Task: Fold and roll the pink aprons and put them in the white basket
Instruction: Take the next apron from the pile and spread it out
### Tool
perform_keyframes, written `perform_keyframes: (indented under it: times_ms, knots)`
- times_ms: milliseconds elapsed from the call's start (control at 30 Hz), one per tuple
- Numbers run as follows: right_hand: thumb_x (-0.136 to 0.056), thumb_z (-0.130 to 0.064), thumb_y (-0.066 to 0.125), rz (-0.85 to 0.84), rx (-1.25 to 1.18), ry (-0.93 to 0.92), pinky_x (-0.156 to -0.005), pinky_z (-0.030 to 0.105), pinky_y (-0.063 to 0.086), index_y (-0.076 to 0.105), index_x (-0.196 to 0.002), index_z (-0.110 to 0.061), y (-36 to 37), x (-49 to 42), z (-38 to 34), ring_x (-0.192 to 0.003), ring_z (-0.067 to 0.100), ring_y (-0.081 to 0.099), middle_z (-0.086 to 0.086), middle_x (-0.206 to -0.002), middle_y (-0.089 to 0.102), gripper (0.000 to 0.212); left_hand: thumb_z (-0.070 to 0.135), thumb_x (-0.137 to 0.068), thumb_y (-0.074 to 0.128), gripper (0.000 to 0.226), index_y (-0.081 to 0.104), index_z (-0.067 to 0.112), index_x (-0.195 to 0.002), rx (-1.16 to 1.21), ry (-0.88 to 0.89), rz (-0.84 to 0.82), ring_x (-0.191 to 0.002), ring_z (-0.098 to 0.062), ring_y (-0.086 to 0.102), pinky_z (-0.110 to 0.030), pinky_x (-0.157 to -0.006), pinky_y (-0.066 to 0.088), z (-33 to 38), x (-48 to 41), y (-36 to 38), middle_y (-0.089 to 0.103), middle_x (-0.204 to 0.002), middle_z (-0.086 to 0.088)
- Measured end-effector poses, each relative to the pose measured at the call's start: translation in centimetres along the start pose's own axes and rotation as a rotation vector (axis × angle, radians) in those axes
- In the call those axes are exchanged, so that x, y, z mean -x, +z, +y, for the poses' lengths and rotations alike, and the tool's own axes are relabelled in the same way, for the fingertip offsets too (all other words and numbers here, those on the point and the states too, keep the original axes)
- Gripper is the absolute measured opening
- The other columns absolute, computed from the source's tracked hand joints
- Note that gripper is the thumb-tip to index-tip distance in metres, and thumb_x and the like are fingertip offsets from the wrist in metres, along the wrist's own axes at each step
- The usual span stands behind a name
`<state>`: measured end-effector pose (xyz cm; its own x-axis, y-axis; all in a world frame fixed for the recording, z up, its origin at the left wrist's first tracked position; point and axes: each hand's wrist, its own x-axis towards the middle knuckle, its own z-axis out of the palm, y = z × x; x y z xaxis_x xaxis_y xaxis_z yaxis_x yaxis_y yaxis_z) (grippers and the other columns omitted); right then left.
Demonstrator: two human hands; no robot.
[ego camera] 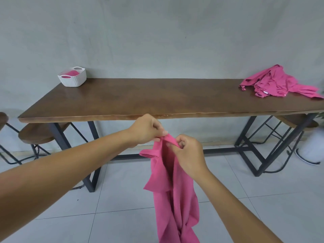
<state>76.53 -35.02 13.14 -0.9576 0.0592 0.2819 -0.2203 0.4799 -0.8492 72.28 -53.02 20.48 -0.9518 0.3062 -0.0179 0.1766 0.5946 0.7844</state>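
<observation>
1. Head view, the hands: the left hand [146, 128] and the right hand [188, 151] are close together in front of the table's near edge. Each pinches the top edge of one pink apron [171, 190] between thumb and curled fingers.
2. The held apron hangs straight down from the two hands, below table height and over the tiled floor [114, 199]. It is loosely bunched in long folds, and its lower end runs out of the picture.
3. Containers: a white basket [72, 80] stands at the far left corner of the wooden table [157, 97], against the grey wall [157, 32]. Pink fabric [71, 73] already lies inside it.
4. More aprons lie in a crumpled pink pile [277, 83] at the far right end of the table, well apart from the basket.
5. Around: a round wooden stool [40, 133] is tucked under the table's left end and another stool [298, 121] under the right. A white object [313, 148] stands on the floor at the far right.
</observation>
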Motion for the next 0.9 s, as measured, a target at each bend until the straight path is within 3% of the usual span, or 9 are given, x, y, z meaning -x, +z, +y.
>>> perform_keyframes:
  times_ms: [100, 233, 367, 467, 600, 733, 800, 900]
  knots:
    - [-0.089, -0.026, 0.075, 0.004, -0.080, 0.048, -0.052, 0.026, 0.032, 0.060, -0.067, -0.020, -0.4, 0.5, 0.9, -0.049, 0.007, 0.039, -0.009, -0.051, 0.047, 0.027, 0.021, -0.092, 0.076, 0.016, 0.077, 0.013, -0.078, -0.099, 0.070, -0.012, -0.064, -0.007, 0.068, -0.020, -0.069, 0.053, 0.9, -0.6, -0.5, 0.074, -0.073, -0.004]
    - [-0.091, -0.023, 0.072, 0.015, -0.079, 0.050, -0.050, 0.020, 0.030, 0.058, -0.071, -0.016, -0.4, 0.5, 0.6, -0.050, 0.007, 0.038, -0.010, -0.053, 0.044, 0.025, 0.024, -0.095, 0.070, 0.019, 0.072, 0.016, -0.079, -0.263, 0.157, 0.051, -0.055, 0.002, 0.056, -0.012, -0.056, 0.041, 2.4, -1.3, -1.1, 0.069, -0.070, 0.002]
    - [-0.091, -0.022, 0.071, 0.058, -0.089, 0.106, -0.052, 0.020, 0.034, 0.056, -0.074, -0.020, -0.4, 0.6, 1.8, -0.051, 0.007, 0.041, -0.007, -0.059, 0.053, 0.022, 0.027, -0.096, 0.068, 0.018, 0.072, 0.017, -0.081, -0.235, 0.158, 0.183, -0.068, -0.011, 0.061, -0.027, -0.068, 0.050, 3.3, -2.8, -3.7, 0.071, -0.078, -0.001]
    - [-0.090, -0.024, 0.072, 0.051, -0.106, 0.146, -0.057, 0.027, 0.042, 0.060, -0.078, -0.021, -0.3, 1.2, 3.2, -0.057, 0.011, 0.049, 0.000, -0.069, 0.062, 0.017, 0.025, -0.096, 0.068, 0.018, 0.072, 0.017, -0.081, -0.317, 0.141, 0.260, -0.073, -0.014, 0.062, -0.028, -0.070, 0.046, 2.4, -4.0, -6.3, 0.070, -0.080, 0.000]
    - [-0.087, -0.024, 0.075, 0.022, -0.103, 0.194, -0.069, 0.038, 0.050, 0.062, -0.081, -0.021, -0.1, 1.8, 5.2, -0.071, 0.025, 0.062, 0.003, -0.076, 0.068, 0.015, 0.022, -0.096, 0.068, 0.016, 0.073, 0.010, -0.086, -0.323, 0.005, 0.431, -0.082, -0.019, 0.060, -0.027, -0.074, 0.042, -0.7, -5.9, -10.4, 0.069, -0.087, -0.004]
    - [-0.084, -0.020, 0.080, -0.006, -0.114, 0.238, -0.061, 0.027, 0.045, 0.063, -0.080, -0.015, -1.2, 1.8, 6.9, -0.062, 0.015, 0.057, 0.004, -0.074, 0.069, 0.018, 0.018, -0.096, 0.070, 0.015, 0.074, 0.007, -0.086, -0.200, -0.212, 0.580, -0.086, -0.029, 0.070, -0.037, -0.087, 0.057, -5.7, -6.2, -13.3, 0.074, -0.095, -0.013]
    - [-0.082, -0.021, 0.081, -0.037, -0.056, 0.243, -0.061, 0.027, 0.043, 0.063, -0.078, -0.015, -2.1, 1.7, 7.8, -0.061, 0.013, 0.056, 0.003, -0.073, 0.068, 0.020, 0.013, -0.095, 0.072, 0.010, 0.075, 0.003, -0.094, -0.135, -0.297, 0.615, -0.088, -0.028, 0.071, -0.036, -0.089, 0.057, -8.2, -5.8, -14.0, 0.074, -0.103, -0.014]
    - [-0.079, -0.027, 0.085, -0.072, 0.050, 0.255, -0.064, 0.028, 0.045, 0.063, -0.078, -0.017, -3.8, 1.5, 9.4, -0.064, 0.015, 0.060, -0.001, -0.072, 0.068, 0.024, 0.012, -0.091, 0.076, 0.020, 0.074, 0.000, -0.107, -0.096, -0.404, 0.657, -0.106, -0.029, 0.068, -0.040, -0.101, 0.053, -11.0, -5.0, -14.6, 0.072, -0.112, -0.014]
